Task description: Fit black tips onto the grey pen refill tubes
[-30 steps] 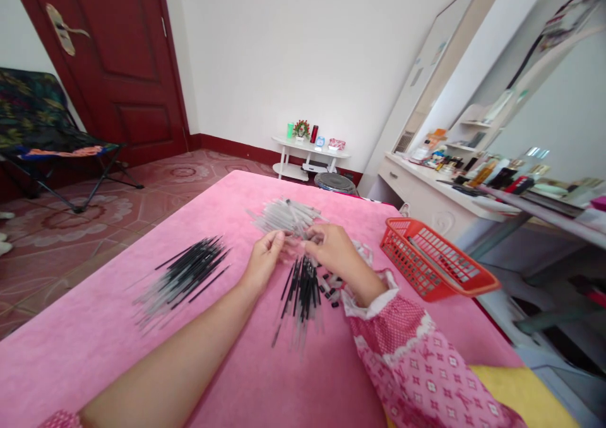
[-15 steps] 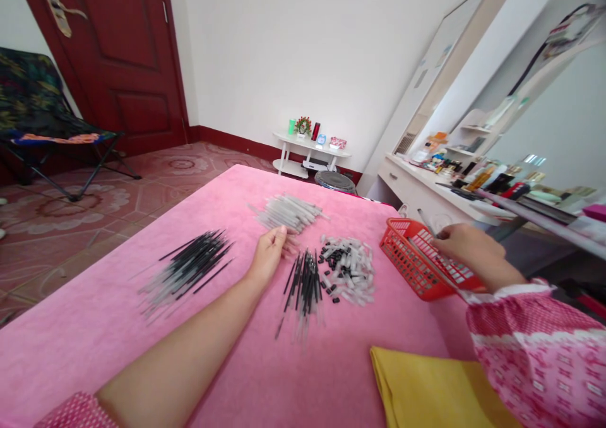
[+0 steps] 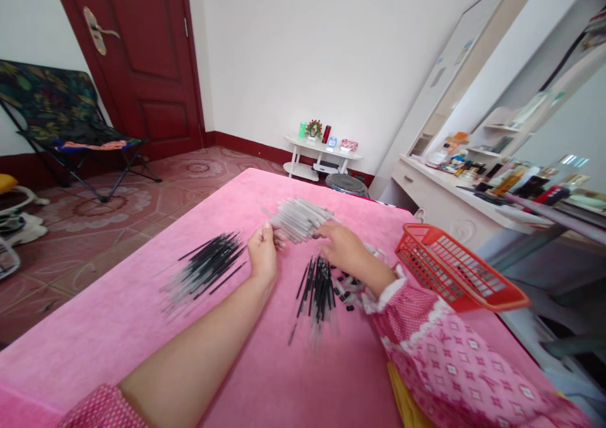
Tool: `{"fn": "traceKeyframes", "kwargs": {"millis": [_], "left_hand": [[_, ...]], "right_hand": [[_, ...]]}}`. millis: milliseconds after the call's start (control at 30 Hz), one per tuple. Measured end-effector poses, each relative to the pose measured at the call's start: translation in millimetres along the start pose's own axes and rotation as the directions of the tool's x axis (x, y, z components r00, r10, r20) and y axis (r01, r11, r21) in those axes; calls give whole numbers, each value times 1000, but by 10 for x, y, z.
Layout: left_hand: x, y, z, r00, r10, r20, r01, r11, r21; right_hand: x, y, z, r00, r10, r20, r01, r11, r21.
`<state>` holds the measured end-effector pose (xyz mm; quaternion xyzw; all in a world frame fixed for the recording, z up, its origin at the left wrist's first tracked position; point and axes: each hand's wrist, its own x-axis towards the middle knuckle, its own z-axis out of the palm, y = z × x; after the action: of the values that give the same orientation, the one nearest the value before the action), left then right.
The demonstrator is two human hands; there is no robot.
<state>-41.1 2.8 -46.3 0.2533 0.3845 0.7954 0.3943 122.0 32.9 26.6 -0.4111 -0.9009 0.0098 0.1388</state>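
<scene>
Pale translucent pen barrels (image 3: 303, 218) lie in a heap towards the table's far side. At the heap's near left edge is my left hand (image 3: 264, 251), thumb against curled fingers; whatever it may hold is hidden. My right hand (image 3: 348, 251) reaches to the heap's right end, thumb and fingers apart, fingertips touching or just beside the barrels. Below it lies a bundle of black-and-clear pen refills (image 3: 318, 292). Small clear and black pen caps (image 3: 348, 289) are partly covered by my right hand and sleeve. Another pile of refills (image 3: 211, 267) rests to the left.
An orange plastic basket (image 3: 454, 264) stands at the table's right edge. Folded yellow cloth (image 3: 404, 396) shows under my right sleeve. A pink cloth (image 3: 265, 365) covers the table. Beyond are a dressing table (image 3: 426, 169), a low white stand (image 3: 303, 147) and a folding chair (image 3: 71, 122).
My right hand has moved left from the basket to the barrel heap, and its forearm now covers most of the caps. My left hand stays near the heap. The view has shifted slightly left.
</scene>
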Motion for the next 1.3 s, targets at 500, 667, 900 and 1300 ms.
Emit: {"fn": "traceKeyframes", "kwargs": {"millis": [500, 667, 900, 1300], "left_hand": [[54, 17, -40, 999, 1, -46, -5, 995, -95], [57, 0, -33, 999, -5, -40, 1, 996, -85], [36, 8, -23, 1000, -12, -18, 11, 999, -49], [-157, 108, 69, 934, -124, 334, 110, 992, 62]], "right_hand": [[1122, -519, 486, 956, -202, 214, 238, 959, -158], [1140, -471, 557, 976, -182, 119, 195, 975, -103], [830, -386, 384, 984, 22, -178, 63, 889, 455], [76, -287, 37, 988, 129, -83, -12, 607, 794]]}}
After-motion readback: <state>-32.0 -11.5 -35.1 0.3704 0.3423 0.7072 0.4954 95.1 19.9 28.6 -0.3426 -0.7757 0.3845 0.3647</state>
